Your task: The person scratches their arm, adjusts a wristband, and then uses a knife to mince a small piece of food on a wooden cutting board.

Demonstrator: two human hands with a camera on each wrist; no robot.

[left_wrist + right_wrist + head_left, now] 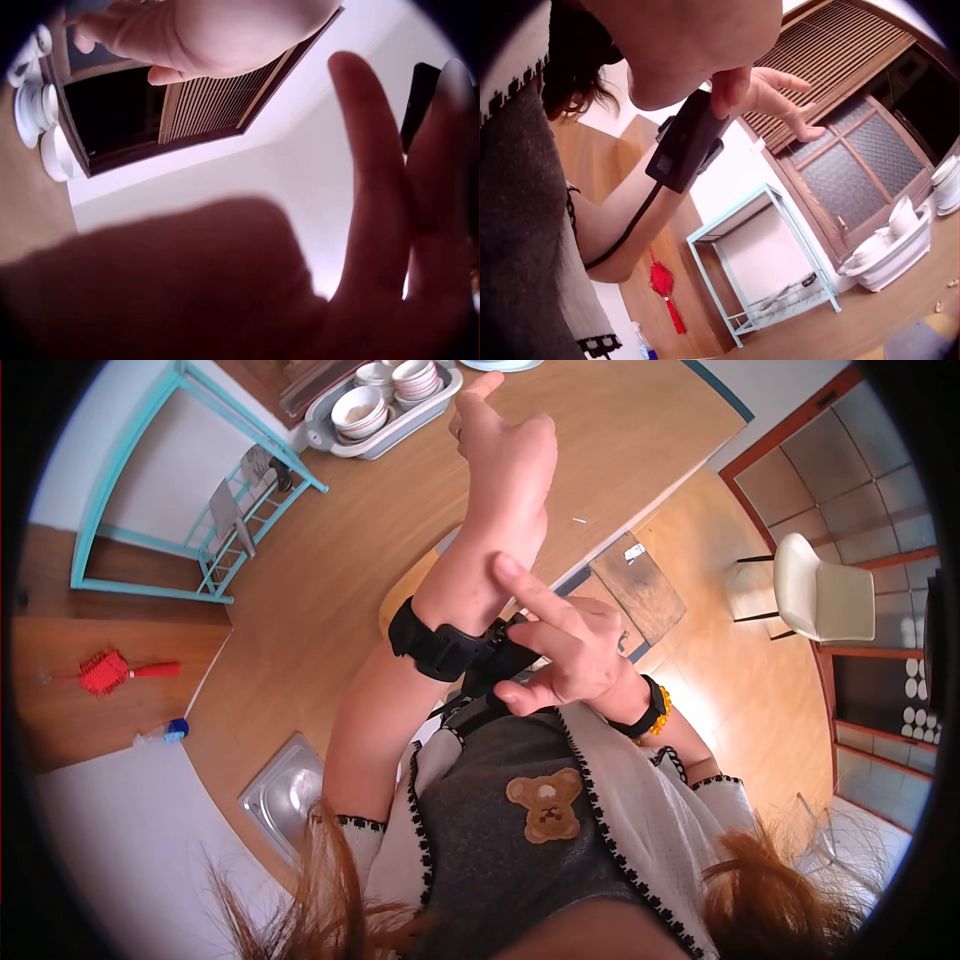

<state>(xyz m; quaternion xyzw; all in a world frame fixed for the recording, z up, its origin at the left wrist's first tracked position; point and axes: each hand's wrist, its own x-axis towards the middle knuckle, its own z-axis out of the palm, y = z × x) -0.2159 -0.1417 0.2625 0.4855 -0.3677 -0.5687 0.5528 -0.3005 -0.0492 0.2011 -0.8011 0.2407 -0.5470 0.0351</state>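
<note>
Wristwear: boxy black device [440, 651]; amber-yellow round-bead bracelet [663, 706].
Clothing: open white cloth cardigan [640, 780], black stitched edging; dark-grey cloth top [470, 775], brown bear-shaped patch [548, 805].
Crockery: round white bowls [358, 408], thin reddish bands.
Furniture: rectangular turquoise frame rack [802, 248]; curved cream chair [828, 595], black legs.
Worktop: light-brown wood-look counter [290, 625].
Shutter: brown slatted panel [821, 56], parallel stripes.
Ornament: red tasselled knot [103, 672].

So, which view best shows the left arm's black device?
Right wrist: the black device shows large, its boxy face and cable visible. Head shows the strap, the device partly behind the right hand. Left wrist: none of it.
</note>
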